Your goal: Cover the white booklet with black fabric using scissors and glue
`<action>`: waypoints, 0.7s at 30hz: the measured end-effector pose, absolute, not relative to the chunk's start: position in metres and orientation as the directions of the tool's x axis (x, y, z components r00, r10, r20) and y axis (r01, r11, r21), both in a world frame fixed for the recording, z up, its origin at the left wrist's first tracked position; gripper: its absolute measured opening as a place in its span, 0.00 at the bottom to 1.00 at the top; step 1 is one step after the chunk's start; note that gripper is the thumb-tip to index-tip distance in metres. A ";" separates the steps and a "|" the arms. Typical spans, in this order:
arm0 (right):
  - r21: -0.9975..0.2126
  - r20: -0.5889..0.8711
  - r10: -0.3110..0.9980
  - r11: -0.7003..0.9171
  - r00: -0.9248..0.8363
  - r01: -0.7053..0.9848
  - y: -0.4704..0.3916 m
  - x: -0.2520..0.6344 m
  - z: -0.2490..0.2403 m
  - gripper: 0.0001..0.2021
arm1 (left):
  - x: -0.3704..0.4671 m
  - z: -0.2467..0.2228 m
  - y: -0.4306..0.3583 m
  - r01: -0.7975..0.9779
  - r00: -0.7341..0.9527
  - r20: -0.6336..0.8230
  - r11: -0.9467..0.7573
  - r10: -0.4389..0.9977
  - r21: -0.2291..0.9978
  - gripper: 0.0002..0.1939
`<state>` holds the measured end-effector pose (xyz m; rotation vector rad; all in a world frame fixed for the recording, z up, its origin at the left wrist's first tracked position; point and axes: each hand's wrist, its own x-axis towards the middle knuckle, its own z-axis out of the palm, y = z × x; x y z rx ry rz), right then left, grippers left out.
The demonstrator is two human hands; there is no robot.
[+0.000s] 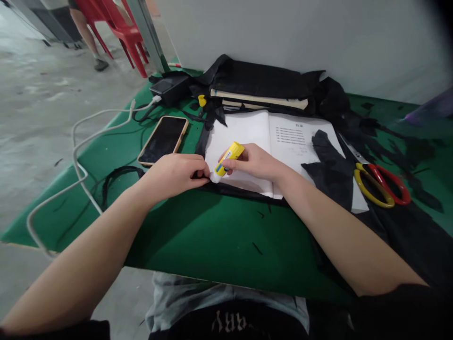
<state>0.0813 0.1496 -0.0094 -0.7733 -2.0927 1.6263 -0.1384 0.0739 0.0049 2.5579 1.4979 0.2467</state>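
An open book (pixel 240 127) lies on the green table, with black cloth (pixel 244 191) along its near and left edges. My right hand (pixel 253 160) grips a yellow glue stick (pixel 230 158), tilted so its white tip meets the book's near left corner. Beside that tip, my left hand (pixel 179 174) has its fingers curled and pinched at the corner. Whatever the left fingers hold is mostly hidden; black cloth lies right by them. A yellow cap (pixel 202 100) sits behind the book.
A phone (pixel 164 139), white cable (pixel 79 170) and black box (pixel 170 87) are on the left. Scissors (pixel 380 184) with red and yellow handles lie right, among black cloth scraps (pixel 329 174). Behind the book are cloth-covered books (pixel 265 82). Red chairs (pixel 123 30) and a person's leg (pixel 87 33) appear beyond.
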 end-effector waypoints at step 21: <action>-0.951 -0.012 0.571 0.247 -0.821 0.186 0.143 0.079 -0.007 0.11 | -0.136 0.005 0.076 0.893 0.384 -0.045 -0.359 0.922 0.272 0.06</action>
